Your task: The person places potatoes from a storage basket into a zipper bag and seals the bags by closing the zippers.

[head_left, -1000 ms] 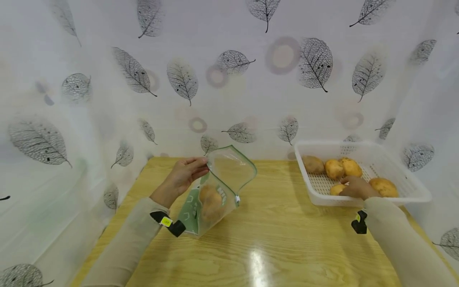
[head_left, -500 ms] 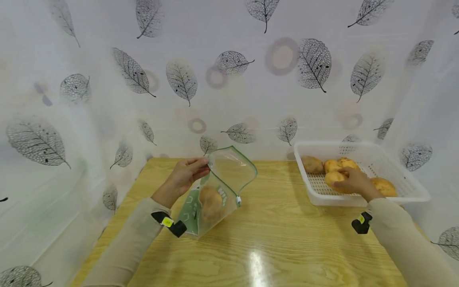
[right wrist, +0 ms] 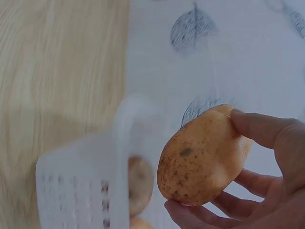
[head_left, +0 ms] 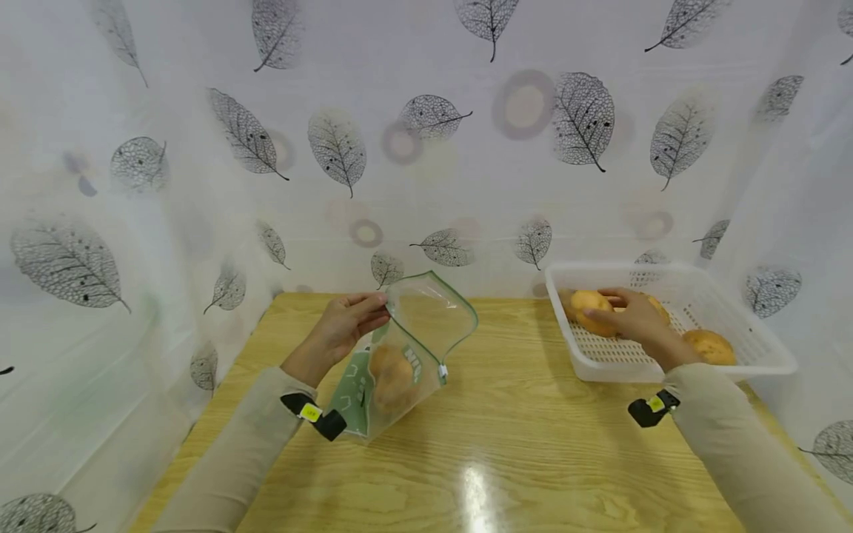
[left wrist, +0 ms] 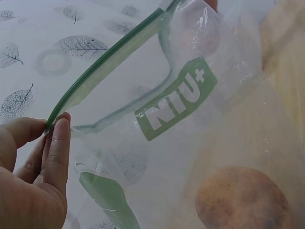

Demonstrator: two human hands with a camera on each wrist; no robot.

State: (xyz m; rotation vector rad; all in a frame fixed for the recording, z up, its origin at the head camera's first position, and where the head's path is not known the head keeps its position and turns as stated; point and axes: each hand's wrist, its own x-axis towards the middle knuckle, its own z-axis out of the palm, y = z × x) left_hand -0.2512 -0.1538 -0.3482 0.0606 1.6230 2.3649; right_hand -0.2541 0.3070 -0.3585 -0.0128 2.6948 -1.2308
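Observation:
My left hand (head_left: pixel 340 326) pinches the green-edged top of a clear zip bag (head_left: pixel 426 318) at its left corner, thumb on one side and fingers on the other. The bag's mouth gapes, and a white slider (head_left: pixel 443 370) sits at the right end of the seal. Inside, potatoes (left wrist: pixel 243 200) show through the plastic, beneath a green NIU+ label (left wrist: pixel 176 98). My right hand (head_left: pixel 633 318) grips a potato (right wrist: pixel 205 155) between thumb and fingers, held up over the left part of a white basket (head_left: pixel 766 348). Other potatoes in the basket are partly hidden behind that hand.
One potato (head_left: pixel 709 347) lies at the basket's front right. The basket stands at the right of the wooden table (head_left: pixel 526 444). A white leaf-print curtain (head_left: pixel 466 185) hangs behind the table and along both sides.
My right hand has taken hold of a potato in the basket, lifted it and moved it up and to the left. The left hand and the bag have stayed nearly still.

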